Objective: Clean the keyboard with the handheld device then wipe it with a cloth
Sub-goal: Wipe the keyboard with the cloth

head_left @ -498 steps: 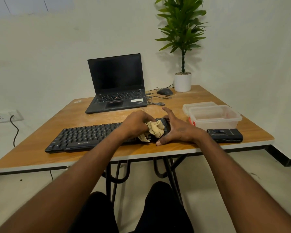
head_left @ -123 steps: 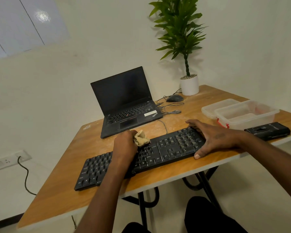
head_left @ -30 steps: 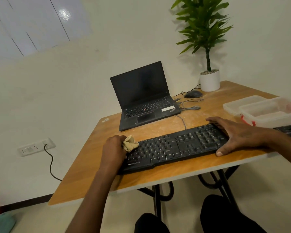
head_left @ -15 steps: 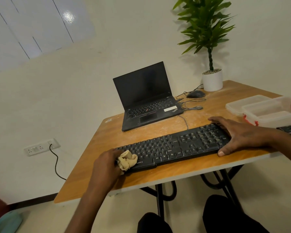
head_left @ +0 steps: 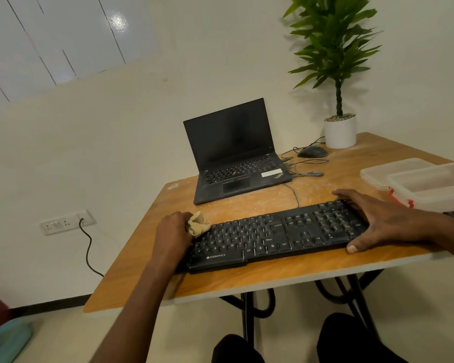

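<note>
Fingers of the left hand (head_left: 174,231) are curled round a bunched beige cloth (head_left: 197,224), which is pressed against the far left corner of the black Zebronics keyboard (head_left: 273,238). The right hand (head_left: 375,221) lies flat over the keyboard's right end with its fingers straight and spread, thumb at the near edge, grasping nothing. The keyboard lies slightly aslant near the front edge of the wooden table (head_left: 260,280). Behind it stands an open black laptop (head_left: 233,150) with a dark screen. A black mouse (head_left: 312,152) sits beside a white potted plant (head_left: 340,131) at the far corner. Clear plastic containers (head_left: 425,183) rest at the right, just beside the right hand. A wall socket (head_left: 67,222) with a black cable plugged in is on the left wall.
</note>
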### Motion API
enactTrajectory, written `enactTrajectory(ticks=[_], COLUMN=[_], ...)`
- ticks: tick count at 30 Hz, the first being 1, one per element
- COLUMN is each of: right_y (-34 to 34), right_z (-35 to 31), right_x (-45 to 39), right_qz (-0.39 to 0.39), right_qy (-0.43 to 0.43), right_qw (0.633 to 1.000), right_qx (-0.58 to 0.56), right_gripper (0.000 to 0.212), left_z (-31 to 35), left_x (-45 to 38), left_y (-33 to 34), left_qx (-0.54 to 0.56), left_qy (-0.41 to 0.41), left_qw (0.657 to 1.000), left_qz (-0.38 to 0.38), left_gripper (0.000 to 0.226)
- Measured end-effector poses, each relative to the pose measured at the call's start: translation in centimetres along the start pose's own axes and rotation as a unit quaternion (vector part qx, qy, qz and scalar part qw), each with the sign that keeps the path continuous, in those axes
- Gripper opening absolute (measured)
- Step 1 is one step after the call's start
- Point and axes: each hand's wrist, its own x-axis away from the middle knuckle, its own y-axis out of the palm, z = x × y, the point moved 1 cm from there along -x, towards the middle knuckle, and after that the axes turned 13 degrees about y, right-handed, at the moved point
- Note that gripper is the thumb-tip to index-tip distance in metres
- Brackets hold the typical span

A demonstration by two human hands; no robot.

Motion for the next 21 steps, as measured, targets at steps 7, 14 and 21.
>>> enactTrajectory(ticks=[7, 14, 21], right_y=[0.1, 0.1, 0.1], right_z=[0.2, 0.3, 0.7], right_x=[0.0, -0.6, -1.0], right_qz=[0.001, 0.016, 0.027], right_qy=[-0.007, -0.002, -0.003], right_qw=[1.0, 1.0, 1.0], right_qx=[-0.015, -0.001, 0.012], right_gripper=[0.129, 0.125, 0.124], left_z=[-0.7, -1.0, -2.3], left_x=[6.3, 5.3, 1.3], left_y=[-3.2, -2.3, -0.6], left_qx=[0.037, 0.031, 0.003], left_qy=[-0.009, -0.02, -0.052], left_qw=[0.998, 0.999, 0.999], left_qz=[-0.04, -0.013, 0.01], left_gripper=[0.031, 0.029, 0.032])
